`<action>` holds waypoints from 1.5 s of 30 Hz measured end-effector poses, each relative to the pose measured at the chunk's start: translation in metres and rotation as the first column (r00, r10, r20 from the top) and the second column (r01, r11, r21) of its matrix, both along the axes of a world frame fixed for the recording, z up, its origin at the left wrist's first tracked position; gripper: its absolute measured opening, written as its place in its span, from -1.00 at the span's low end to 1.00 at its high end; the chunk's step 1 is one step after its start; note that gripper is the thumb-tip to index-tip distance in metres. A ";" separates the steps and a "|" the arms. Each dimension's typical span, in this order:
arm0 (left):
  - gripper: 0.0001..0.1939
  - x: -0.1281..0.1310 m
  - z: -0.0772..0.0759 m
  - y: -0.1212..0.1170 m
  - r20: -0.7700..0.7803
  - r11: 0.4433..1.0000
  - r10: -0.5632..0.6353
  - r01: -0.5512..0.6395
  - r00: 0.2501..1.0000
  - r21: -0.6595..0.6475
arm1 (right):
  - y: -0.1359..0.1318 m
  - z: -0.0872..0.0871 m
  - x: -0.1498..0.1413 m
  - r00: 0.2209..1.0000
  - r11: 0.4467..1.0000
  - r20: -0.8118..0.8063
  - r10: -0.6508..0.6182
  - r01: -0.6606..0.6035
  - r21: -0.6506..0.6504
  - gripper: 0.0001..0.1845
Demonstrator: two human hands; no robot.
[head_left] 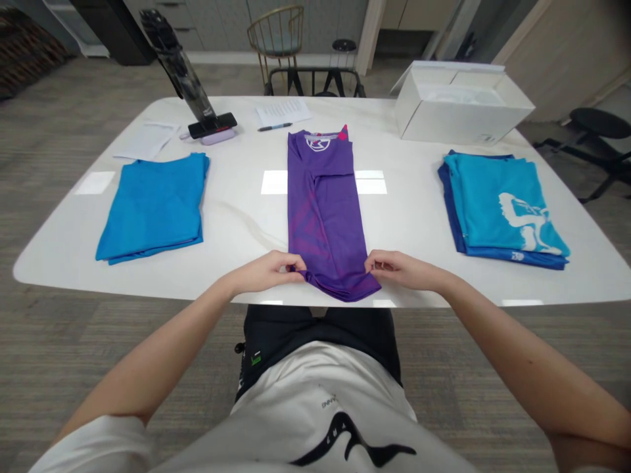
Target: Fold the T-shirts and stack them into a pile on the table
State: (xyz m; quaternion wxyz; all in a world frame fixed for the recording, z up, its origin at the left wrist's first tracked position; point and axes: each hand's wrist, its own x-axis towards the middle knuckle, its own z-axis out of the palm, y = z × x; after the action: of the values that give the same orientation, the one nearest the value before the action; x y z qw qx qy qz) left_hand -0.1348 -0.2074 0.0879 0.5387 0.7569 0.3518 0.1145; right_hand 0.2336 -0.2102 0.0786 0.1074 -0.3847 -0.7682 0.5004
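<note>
A purple T-shirt [335,210] lies lengthwise before me, folded into a narrow strip, its collar with a white logo at the far end. My left hand [269,270] pinches the left corner of its near hem. At the right corner, my right hand [405,269] grips the same hem between thumb and fingers. The hem between the hands bulges slightly near the table's front edge. To the left rests a folded blue garment [155,210]. On the right, a folded turquoise garment with a white print [503,203] sits on top of darker blue ones.
The white table [241,230] also carries a handheld vacuum [185,75], paper sheets [148,139], a pen [275,127] and an open white box [453,108]. Beyond its far edge stand a gold-framed chair [277,36] and a black stool [344,45]. Another dark stool [599,123] is at right.
</note>
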 end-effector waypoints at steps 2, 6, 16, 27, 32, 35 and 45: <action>-0.73 0.003 0.005 0.017 0.107 0.985 0.149 -0.139 0.983 -0.100 | 0.023 0.013 -0.003 0.996 0.992 -0.076 -0.046 0.036 -0.125 -0.73; -0.60 0.017 -0.001 0.076 0.326 0.831 0.552 -0.473 0.768 -0.294 | 0.090 0.020 -0.015 0.934 0.937 -0.211 -0.287 0.228 -0.266 -0.64; -0.57 0.024 -0.055 0.173 -0.015 0.579 0.782 -0.737 0.623 -0.348 | 0.189 -0.045 -0.044 0.771 0.783 0.135 -0.622 0.609 0.130 -0.56; -0.65 0.027 -0.029 0.187 0.413 0.810 0.586 -0.497 0.697 -0.311 | 0.181 -0.038 -0.044 0.787 0.760 -0.242 -0.568 0.614 0.213 -0.66; -0.63 0.040 -0.017 0.238 0.525 0.700 0.714 -0.496 0.463 -0.514 | 0.225 -0.024 -0.049 0.671 0.646 -0.407 -0.620 0.731 0.221 -0.64; -0.76 0.046 -0.028 0.278 0.389 0.579 0.816 -0.595 0.429 -0.558 | 0.267 -0.028 -0.052 0.654 0.576 -0.302 -0.693 0.755 0.314 -0.66; -0.85 0.053 -0.029 0.356 0.461 0.608 0.791 -0.598 0.402 -0.522 | 0.339 -0.028 -0.054 0.673 0.566 -0.252 -0.696 0.729 0.384 -0.66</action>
State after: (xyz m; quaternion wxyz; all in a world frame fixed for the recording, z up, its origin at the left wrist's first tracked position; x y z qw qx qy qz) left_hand -0.0822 0.1481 0.0590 0.6241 0.3630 0.4363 0.5370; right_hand 0.1800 0.1284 0.0508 0.4141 -0.6065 -0.6373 0.2336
